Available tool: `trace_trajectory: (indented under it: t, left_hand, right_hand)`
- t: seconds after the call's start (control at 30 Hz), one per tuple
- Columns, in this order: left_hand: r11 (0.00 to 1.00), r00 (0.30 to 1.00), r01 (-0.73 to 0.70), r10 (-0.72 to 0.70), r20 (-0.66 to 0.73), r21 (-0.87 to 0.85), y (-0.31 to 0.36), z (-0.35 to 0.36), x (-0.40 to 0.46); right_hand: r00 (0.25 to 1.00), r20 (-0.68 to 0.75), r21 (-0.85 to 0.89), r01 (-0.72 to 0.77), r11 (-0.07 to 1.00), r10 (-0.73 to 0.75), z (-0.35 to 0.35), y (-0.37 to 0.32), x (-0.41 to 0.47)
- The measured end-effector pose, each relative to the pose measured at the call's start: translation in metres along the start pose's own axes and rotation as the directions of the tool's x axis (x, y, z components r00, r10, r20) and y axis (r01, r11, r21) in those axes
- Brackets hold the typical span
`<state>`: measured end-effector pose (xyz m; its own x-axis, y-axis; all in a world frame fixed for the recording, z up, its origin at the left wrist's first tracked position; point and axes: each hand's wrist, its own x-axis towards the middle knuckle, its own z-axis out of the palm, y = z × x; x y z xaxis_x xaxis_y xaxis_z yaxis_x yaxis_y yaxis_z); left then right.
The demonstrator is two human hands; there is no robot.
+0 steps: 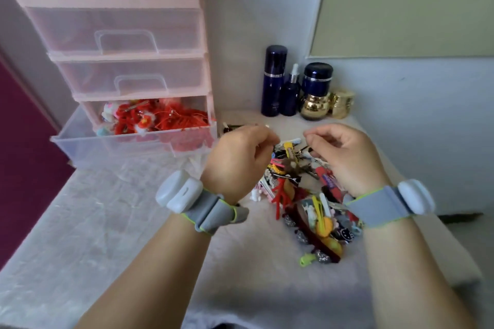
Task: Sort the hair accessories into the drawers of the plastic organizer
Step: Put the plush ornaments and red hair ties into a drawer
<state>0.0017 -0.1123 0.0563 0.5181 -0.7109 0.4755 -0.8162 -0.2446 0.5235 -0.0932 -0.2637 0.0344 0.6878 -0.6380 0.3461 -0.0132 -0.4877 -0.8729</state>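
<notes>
Step in hand: both hands work over the far end of the pile of hair accessories, at the centre right of the frame; I judge that one piece is being chosen or separated from the others.
Left hand: fingers are curled inward above the pile. Something thin may be between the fingertips, but it is too small and blurred, so I cannot tell if it holds anything.
Right hand: fingers also curled, the thumb near the forefinger as in a pinch. I cannot tell what is between them, if anything.
Pile: mixed clips, bands and small ornaments in many colours, lying tangled on the surface, between the two wrists and below them.
How to do it well: lift only one piece, and slowly, because the clips seem hooked into each other; the other hand can press the rest down. Decide its kind before moving to a drawer.
Organizer: pink plastic, upper left of the frame. Its bottom drawer is pulled open and already holds red, fluffy accessories; the two upper drawers are closed and look empty through the clear fronts.
Risk: a quick pull could drag neighbours off the pile.
Surface: a table covered with a pale, crinkled cloth.
Room: dark blue bottles and gold jars stand at the back, against a pale wall, upper right of centre.
Wrists: each carries a grey band with a white device.
</notes>
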Motion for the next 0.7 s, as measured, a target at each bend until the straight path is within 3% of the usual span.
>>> trace_trajectory:
  t: [0.3, 0.43, 0.57, 0.7]
  left_hand:
    - [0.999, 0.981, 0.008, -0.014, 0.192, 0.031, 0.021, 0.056, 0.007]
    - [0.999, 0.964, -0.012, 0.002, 0.266, 0.033, 0.031, 0.075, 0.012]
    - [0.994, 0.93, -0.063, 0.025, 0.367, 0.091, 0.039, 0.094, 0.022]
    - [0.977, 0.865, -0.123, 0.02, 0.501, 0.175, 0.043, 0.108, 0.03]
  right_hand:
    - [0.972, -0.157, -0.003, -0.178, 0.984, 0.175, -0.043, 0.046, -0.02]
    - [0.949, -0.211, 0.202, -0.19, 0.961, 0.233, -0.053, 0.052, -0.023]
    - [0.922, -0.188, 0.479, -0.215, 0.851, 0.339, -0.061, 0.058, -0.026]
    - [0.881, -0.225, 0.559, -0.233, 0.795, 0.416, -0.069, 0.067, -0.028]
